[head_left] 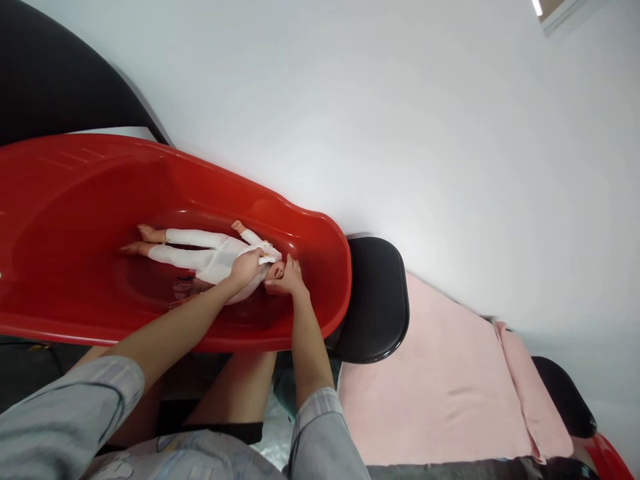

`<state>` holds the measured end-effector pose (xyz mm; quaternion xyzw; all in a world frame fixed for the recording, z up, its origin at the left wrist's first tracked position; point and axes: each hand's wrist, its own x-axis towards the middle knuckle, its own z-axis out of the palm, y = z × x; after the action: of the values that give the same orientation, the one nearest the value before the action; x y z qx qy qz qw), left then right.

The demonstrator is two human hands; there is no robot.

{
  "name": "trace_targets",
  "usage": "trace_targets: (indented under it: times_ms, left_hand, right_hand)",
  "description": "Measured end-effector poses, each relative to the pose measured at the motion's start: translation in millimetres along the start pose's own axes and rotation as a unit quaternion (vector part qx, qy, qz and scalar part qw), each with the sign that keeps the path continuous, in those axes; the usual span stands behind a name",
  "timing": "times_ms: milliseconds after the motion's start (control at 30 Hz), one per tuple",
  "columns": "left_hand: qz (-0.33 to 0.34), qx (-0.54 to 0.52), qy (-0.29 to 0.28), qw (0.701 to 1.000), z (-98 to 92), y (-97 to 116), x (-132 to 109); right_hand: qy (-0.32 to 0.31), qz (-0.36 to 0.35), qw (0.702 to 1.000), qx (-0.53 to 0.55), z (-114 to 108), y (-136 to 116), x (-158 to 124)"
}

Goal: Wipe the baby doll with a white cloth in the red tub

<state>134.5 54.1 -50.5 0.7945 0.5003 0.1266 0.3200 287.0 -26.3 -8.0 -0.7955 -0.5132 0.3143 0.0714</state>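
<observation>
A baby doll point(227, 257) in white clothing lies on its back in a red baby bathtub point(320, 230), its bare feet toward the left and its head toward the right. Closed at the doll's chest, my left hand point(246, 268) grips the white clothing near the neck. My right hand point(290, 277) curls around the doll's head point(275, 270), hiding part of it. One doll arm stretches out toward the far wall of the tub. A small dark pink-and-grey item point(183, 287) lies by the near side of the doll, partly covered by my left forearm.
Right of the tub stands a black chair or stool seat point(375, 300). Beyond it, a pink cloth point(435, 380) is spread out, with a folded pink piece point(533, 390) at its end. A white wall point(400, 120) runs behind, and a black rounded panel point(55, 73) rises at the upper left.
</observation>
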Motion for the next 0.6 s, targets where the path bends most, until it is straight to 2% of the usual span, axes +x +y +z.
trace_targets:
  times_ms: [67,133,233,367,600]
  left_hand:
    - [0.015,-0.007,-0.025,1.0,7.5,-4,3]
    - [0.058,0.001,-0.042,0.997,15.2,-8,6]
    - [0.107,0.026,-0.071,0.991,25.6,-11,9]
    - [0.101,0.051,-0.084,0.99,33.5,-9,7]
    - [0.114,0.063,-0.081,0.988,29.8,-9,0]
  right_hand:
    - [-0.058,0.029,0.998,-0.021,3,1,0]
    - [-0.074,0.04,0.996,-0.036,8,1,1]
    - [-0.056,0.042,0.996,-0.052,15,-1,4]
    - [-0.043,0.047,0.995,-0.071,20,-3,7]
    - [-0.038,0.032,0.997,-0.062,17,0,5]
